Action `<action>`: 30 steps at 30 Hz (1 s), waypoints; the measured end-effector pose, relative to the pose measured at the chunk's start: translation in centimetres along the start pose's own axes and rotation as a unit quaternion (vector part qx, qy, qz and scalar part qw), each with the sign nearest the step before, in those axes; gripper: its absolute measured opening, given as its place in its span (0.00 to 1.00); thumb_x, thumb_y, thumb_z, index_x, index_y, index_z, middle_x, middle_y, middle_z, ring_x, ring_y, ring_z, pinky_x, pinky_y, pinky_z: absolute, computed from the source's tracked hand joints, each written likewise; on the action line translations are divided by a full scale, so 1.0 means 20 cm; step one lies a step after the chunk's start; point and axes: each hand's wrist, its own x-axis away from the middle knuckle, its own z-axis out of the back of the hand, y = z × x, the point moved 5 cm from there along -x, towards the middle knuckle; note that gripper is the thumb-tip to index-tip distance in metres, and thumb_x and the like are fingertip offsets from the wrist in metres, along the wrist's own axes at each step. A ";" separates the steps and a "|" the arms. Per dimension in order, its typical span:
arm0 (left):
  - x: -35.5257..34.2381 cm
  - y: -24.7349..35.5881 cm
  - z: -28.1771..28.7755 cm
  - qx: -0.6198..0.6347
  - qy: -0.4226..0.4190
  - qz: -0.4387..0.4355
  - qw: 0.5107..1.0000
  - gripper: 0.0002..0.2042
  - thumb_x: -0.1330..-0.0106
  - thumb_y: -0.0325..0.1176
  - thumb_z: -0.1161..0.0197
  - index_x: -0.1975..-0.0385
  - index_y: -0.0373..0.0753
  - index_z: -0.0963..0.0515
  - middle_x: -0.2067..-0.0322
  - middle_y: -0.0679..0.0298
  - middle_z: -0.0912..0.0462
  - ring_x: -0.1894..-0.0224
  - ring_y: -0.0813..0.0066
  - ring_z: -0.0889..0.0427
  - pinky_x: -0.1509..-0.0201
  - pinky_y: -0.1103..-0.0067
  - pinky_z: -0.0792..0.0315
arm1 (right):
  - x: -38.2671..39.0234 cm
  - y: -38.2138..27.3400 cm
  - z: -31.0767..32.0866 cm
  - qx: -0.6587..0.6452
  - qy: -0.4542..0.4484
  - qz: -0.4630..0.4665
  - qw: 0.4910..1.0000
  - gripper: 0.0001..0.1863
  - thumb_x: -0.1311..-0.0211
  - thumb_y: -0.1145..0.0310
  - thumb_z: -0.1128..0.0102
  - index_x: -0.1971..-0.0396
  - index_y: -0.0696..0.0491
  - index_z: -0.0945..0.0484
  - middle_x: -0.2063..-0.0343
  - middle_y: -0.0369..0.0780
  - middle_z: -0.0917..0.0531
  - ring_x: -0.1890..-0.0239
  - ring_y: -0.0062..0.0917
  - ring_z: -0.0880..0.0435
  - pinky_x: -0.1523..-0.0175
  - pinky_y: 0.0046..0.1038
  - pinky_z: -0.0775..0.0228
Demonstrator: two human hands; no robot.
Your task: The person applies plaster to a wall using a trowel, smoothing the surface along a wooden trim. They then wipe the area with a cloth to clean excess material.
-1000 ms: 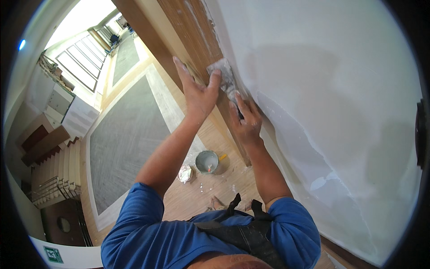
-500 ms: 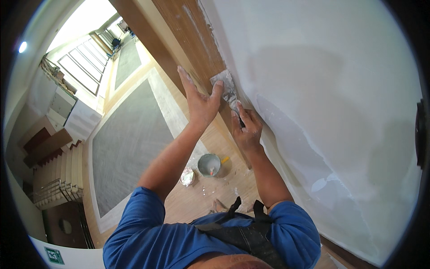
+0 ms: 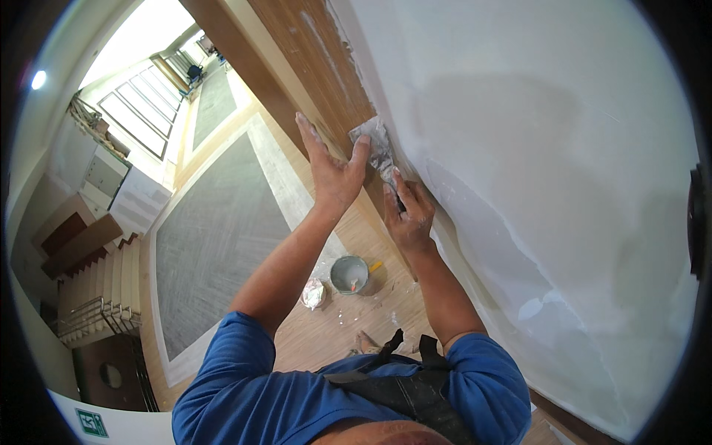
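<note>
We find the putty knife [image 3: 381, 153] over the wooden frame [image 3: 326, 63], its long axis running roughly along that frame, blade foremost. Our right hand [image 3: 411, 216], nearer, pinches its handle beside the frame's wall-side edge; our left hand [image 3: 335, 176] opens across the frame, thumb spread toward the blade.

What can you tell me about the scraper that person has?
The scraper has a broad, flat blade, probably metal, smeared with whitish-grey paste that also coats its narrowing neck. Its dark handle is mostly hidden in the right hand. It slants up and leftward in the picture, the blade lying over the brown, wood-look board beside the pale wall; firm contact is hard to judge. The left hand's thumb appears to touch the blade's left side.
</note>
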 end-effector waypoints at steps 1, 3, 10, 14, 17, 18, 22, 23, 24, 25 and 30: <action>0.01 0.01 0.00 0.011 0.004 0.002 1.000 0.54 0.37 0.34 0.29 0.27 0.19 0.67 0.24 0.34 0.61 0.20 0.48 0.60 0.19 0.67 0.60 | 0.00 0.01 0.00 -0.010 0.000 0.001 1.000 0.22 0.40 0.79 0.32 0.44 0.57 0.18 0.70 0.48 0.16 0.73 0.37 0.16 0.69 0.34 0.24; -0.01 0.02 -0.02 0.048 0.011 -0.013 0.999 0.54 0.37 0.34 0.29 0.27 0.19 0.67 0.24 0.35 0.61 0.20 0.48 0.60 0.19 0.67 0.59 | 0.00 0.02 0.00 -0.022 -0.002 -0.003 1.000 0.22 0.40 0.81 0.32 0.44 0.57 0.18 0.69 0.48 0.16 0.72 0.38 0.17 0.68 0.34 0.24; 0.01 0.00 -0.01 0.036 0.009 -0.005 0.999 0.53 0.36 0.34 0.29 0.26 0.21 0.67 0.24 0.36 0.61 0.20 0.49 0.59 0.19 0.66 0.58 | 0.00 0.02 -0.01 -0.008 -0.002 0.004 1.000 0.22 0.41 0.81 0.32 0.45 0.58 0.18 0.70 0.47 0.17 0.72 0.37 0.17 0.66 0.33 0.24; 0.02 0.00 -0.02 0.056 0.019 -0.004 0.998 0.53 0.36 0.34 0.29 0.25 0.22 0.67 0.23 0.37 0.61 0.20 0.49 0.58 0.19 0.66 0.58 | 0.01 0.03 -0.02 -0.022 0.005 0.006 1.000 0.23 0.42 0.81 0.31 0.45 0.58 0.18 0.70 0.47 0.17 0.72 0.37 0.18 0.66 0.33 0.24; 0.02 0.04 -0.03 0.067 0.022 0.000 0.998 0.54 0.35 0.35 0.29 0.25 0.23 0.68 0.23 0.37 0.61 0.20 0.48 0.58 0.19 0.64 0.57 | 0.01 0.03 -0.01 -0.019 0.006 0.003 1.000 0.23 0.42 0.81 0.31 0.45 0.59 0.18 0.69 0.47 0.17 0.71 0.37 0.17 0.66 0.34 0.24; 0.02 0.02 -0.02 0.059 0.023 -0.007 0.998 0.54 0.35 0.35 0.29 0.25 0.23 0.68 0.23 0.37 0.61 0.21 0.48 0.58 0.19 0.63 0.57 | 0.01 0.03 -0.02 -0.016 0.008 0.003 1.000 0.22 0.42 0.81 0.31 0.45 0.59 0.18 0.69 0.47 0.17 0.71 0.37 0.17 0.66 0.34 0.24; 0.02 0.00 -0.01 0.056 0.028 -0.021 0.998 0.54 0.34 0.35 0.30 0.24 0.26 0.70 0.24 0.36 0.60 0.21 0.47 0.58 0.20 0.59 0.56 | -0.01 0.01 -0.03 -0.020 0.024 0.022 0.999 0.22 0.42 0.80 0.31 0.46 0.58 0.18 0.69 0.46 0.17 0.71 0.37 0.17 0.66 0.33 0.24; 0.00 0.01 -0.01 0.080 0.036 -0.027 0.996 0.53 0.33 0.35 0.30 0.24 0.26 0.70 0.24 0.36 0.60 0.21 0.47 0.57 0.20 0.58 0.55 | -0.05 0.00 -0.04 -0.025 0.030 0.032 0.999 0.21 0.42 0.80 0.30 0.46 0.58 0.17 0.70 0.46 0.18 0.72 0.37 0.17 0.66 0.33 0.24; -0.03 0.03 -0.02 0.106 0.041 -0.032 0.993 0.53 0.33 0.35 0.30 0.24 0.26 0.70 0.24 0.36 0.60 0.21 0.47 0.57 0.20 0.58 0.55 | -0.08 -0.01 -0.03 -0.027 0.033 0.027 0.999 0.21 0.42 0.80 0.30 0.46 0.58 0.17 0.70 0.46 0.18 0.72 0.37 0.17 0.66 0.33 0.24; -0.07 0.07 -0.01 0.129 0.047 -0.035 0.990 0.53 0.33 0.36 0.31 0.24 0.26 0.70 0.24 0.36 0.60 0.21 0.47 0.57 0.21 0.58 0.55 | -0.13 -0.03 -0.04 -0.032 0.035 0.022 0.999 0.21 0.42 0.79 0.30 0.46 0.58 0.17 0.70 0.46 0.18 0.72 0.37 0.17 0.67 0.33 0.24; -0.06 0.07 0.02 0.053 0.025 -0.043 0.997 0.54 0.36 0.33 0.30 0.25 0.25 0.69 0.24 0.35 0.59 0.21 0.48 0.56 0.20 0.61 0.55 | -0.04 -0.03 -0.04 0.002 0.015 -0.012 1.000 0.22 0.42 0.79 0.29 0.45 0.57 0.17 0.71 0.46 0.18 0.73 0.37 0.18 0.68 0.34 0.26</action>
